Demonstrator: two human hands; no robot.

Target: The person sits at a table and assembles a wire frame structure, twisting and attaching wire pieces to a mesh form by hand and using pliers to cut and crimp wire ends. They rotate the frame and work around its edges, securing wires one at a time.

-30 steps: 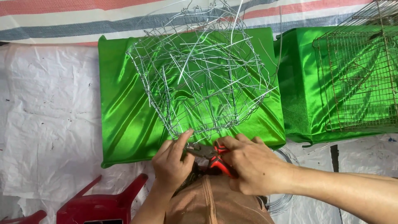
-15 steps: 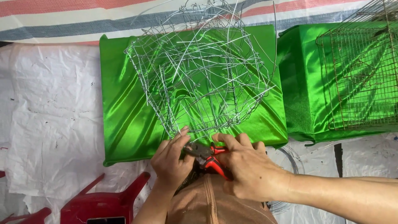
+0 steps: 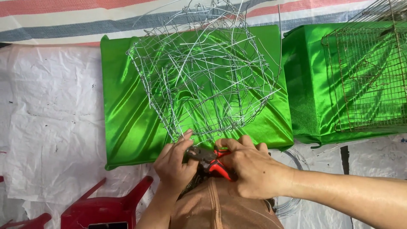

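A tangled silver wire basket frame rests on a box draped in shiny green cloth. My right hand grips red-and-black-handled pliers at the frame's near bottom edge. My left hand pinches the wire right beside the pliers' jaws, fingers closed on it. Both hands meet just above my brown-clad knee.
A second green-covered box at right carries a rusty wire mesh cage. Red plastic stool legs poke up at lower left. A coil of wire lies under my right forearm. White plastic sheeting covers the floor.
The hands and pliers stayed at the frame's lower edge, with small shifts of fingers. The view drifted slightly; the wire frame barely moved.
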